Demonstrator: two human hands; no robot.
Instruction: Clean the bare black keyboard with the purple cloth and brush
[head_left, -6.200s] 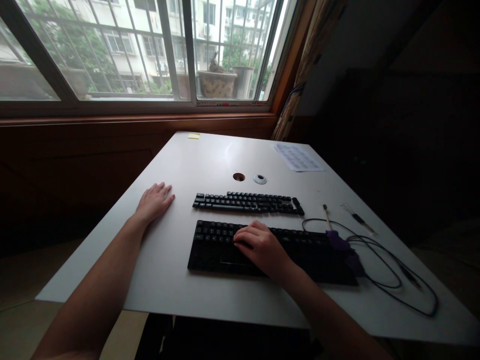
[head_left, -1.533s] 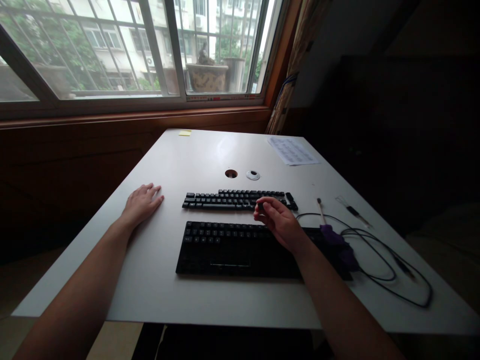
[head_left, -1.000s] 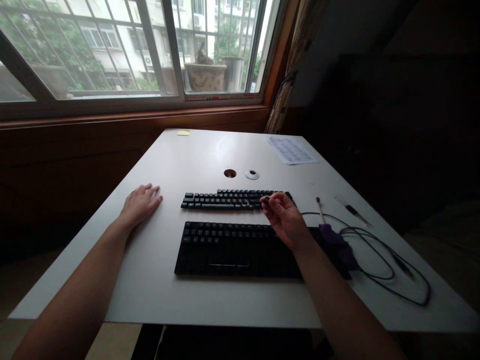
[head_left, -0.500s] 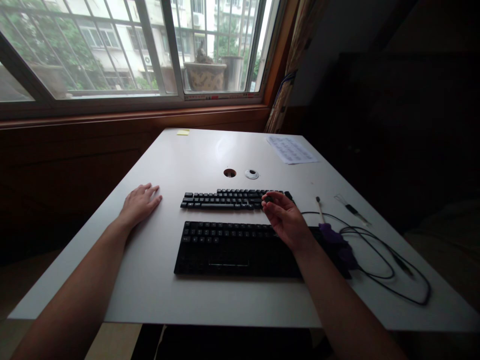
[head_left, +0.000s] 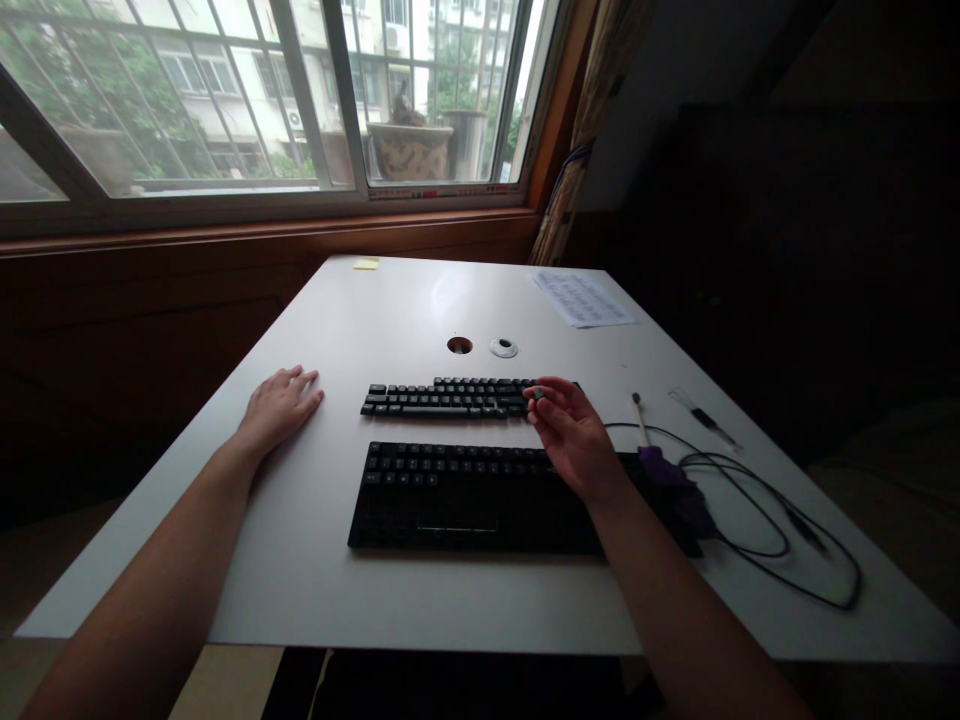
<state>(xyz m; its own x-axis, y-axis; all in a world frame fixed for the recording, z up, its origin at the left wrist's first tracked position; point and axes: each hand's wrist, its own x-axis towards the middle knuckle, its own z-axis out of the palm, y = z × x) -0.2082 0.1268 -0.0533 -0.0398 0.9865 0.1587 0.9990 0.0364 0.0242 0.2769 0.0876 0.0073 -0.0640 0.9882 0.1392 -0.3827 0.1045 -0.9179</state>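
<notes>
My right hand [head_left: 571, 435] pinches a small dark keycap [head_left: 538, 394] between thumb and fingers, above the right part of the keyboard. The black keyboard [head_left: 465, 520] lies in front of me, with keycaps on its upper rows and a bare lower area where a thin bar shows. Behind it, loose black keycaps [head_left: 442, 400] are laid out in rows; my right hand hides some of the right end. My left hand [head_left: 281, 408] rests on the white table to the left of both, fingers spread and holding nothing.
A purple cloth [head_left: 667, 480] and a cotton-tipped stick [head_left: 639, 418] lie at the keyboard's right. The black cable [head_left: 787, 550] coils beyond them, near a wire keycap puller [head_left: 705, 420]. Farther back are printed papers [head_left: 589, 300], a round hole [head_left: 460, 346], its cover [head_left: 503, 348] and a yellow note [head_left: 366, 264].
The keycap has turned slightly in my right fingers, and a lighter face of it shows now. My right fingers have shifted a little; my left hand has stayed in place.
</notes>
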